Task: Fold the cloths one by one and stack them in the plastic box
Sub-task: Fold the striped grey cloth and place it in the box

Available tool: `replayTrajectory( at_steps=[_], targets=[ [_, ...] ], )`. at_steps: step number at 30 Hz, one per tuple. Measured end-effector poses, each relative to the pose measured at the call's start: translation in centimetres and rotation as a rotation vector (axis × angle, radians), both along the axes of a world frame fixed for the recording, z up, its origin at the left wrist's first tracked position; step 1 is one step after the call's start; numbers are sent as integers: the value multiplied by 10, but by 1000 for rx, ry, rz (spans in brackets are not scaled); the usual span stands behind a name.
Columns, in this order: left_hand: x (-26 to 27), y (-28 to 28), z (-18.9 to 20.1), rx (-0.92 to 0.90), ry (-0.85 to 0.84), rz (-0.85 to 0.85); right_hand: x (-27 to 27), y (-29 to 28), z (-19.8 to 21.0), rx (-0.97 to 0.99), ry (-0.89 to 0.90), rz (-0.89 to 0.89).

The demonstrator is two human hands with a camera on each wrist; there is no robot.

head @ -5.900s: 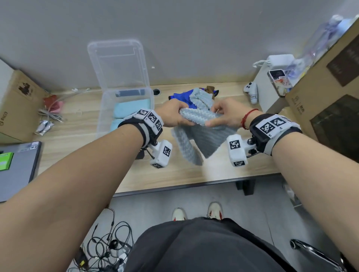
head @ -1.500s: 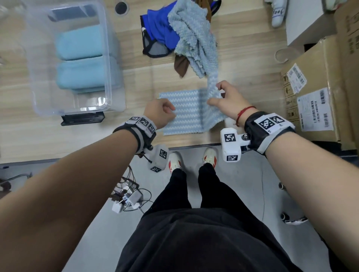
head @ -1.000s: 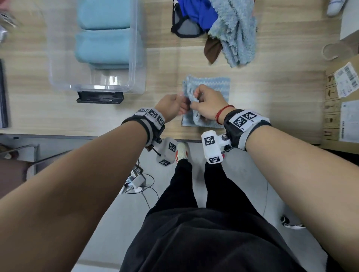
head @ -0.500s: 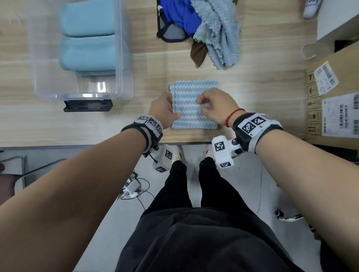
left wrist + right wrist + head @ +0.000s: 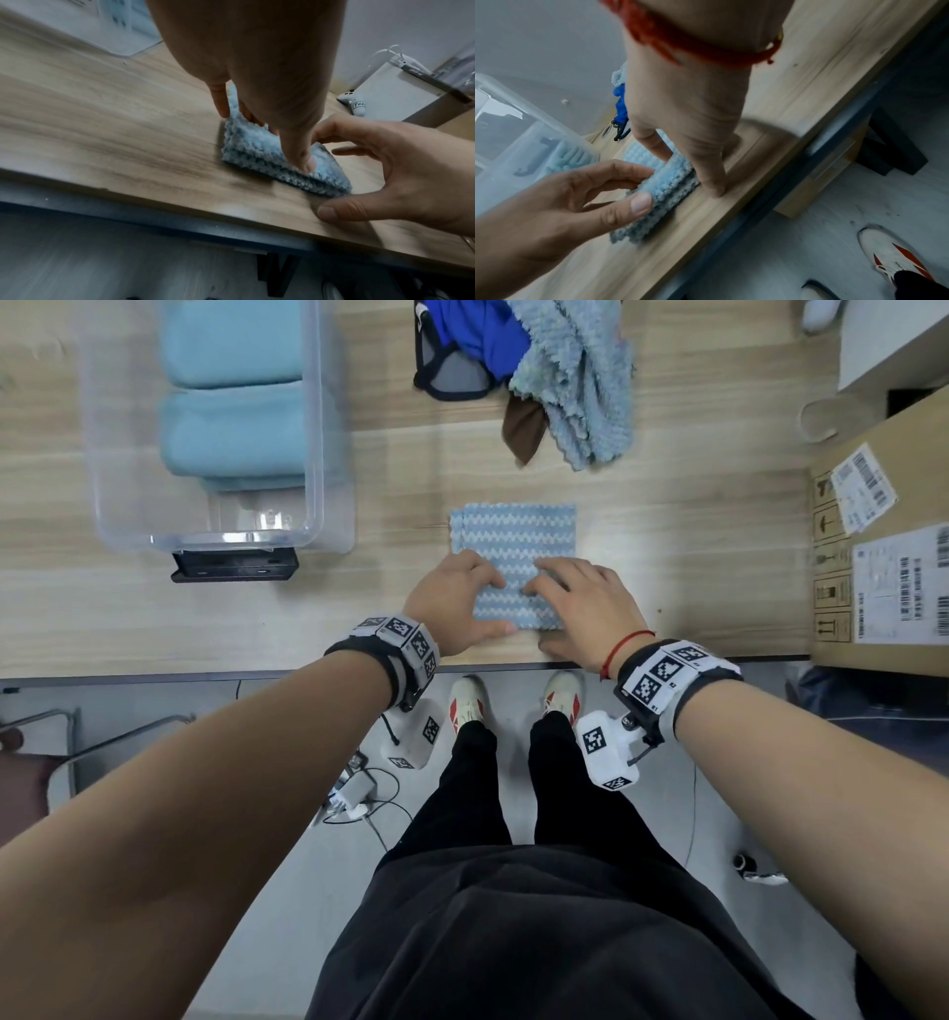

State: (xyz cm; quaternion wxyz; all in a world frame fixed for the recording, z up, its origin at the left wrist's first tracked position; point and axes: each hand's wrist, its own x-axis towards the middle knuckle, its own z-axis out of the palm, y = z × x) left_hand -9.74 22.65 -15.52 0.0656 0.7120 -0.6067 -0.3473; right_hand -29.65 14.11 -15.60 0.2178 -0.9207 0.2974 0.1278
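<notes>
Wooden table (image 5: 667,546): both hands' fingers pinch folded cloth (image 5: 513,541)'s near edge; wrist views reveal layers.

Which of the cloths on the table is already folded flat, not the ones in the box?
The zigzag cloth under both hands, near the table's front edge. It lies as a flat layered square, while the blue, grey and brown cloths sit crumpled in a heap behind it.

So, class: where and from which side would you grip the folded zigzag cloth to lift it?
Grip the folded zigzag cloth at its near edge, from the table-edge side, a hand at each near corner: its stacked layers show there, so pinching them should keep the fold closed.
</notes>
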Motion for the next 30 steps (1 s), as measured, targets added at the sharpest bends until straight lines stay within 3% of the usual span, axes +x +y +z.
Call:
replayTrajectory(
  at_steps=[10,16,23,27,30],
  targets=[
    [-9,15,6,111,-55,-109,-7,8,4,-16,-2,-26],
    [-20,14,8,132,-201,-181,-8,4,15,100,-58,-238],
    [-24,-4,4,169,-244,-38,-9,-3,19,295,-78,-277],
    [-9,-9,-4,204,-124,69,-16,-3,19,284,-12,-117],
    [2,-11,-4,164,-6,159,-15,-2,9,227,-5,-165]
  ],
)
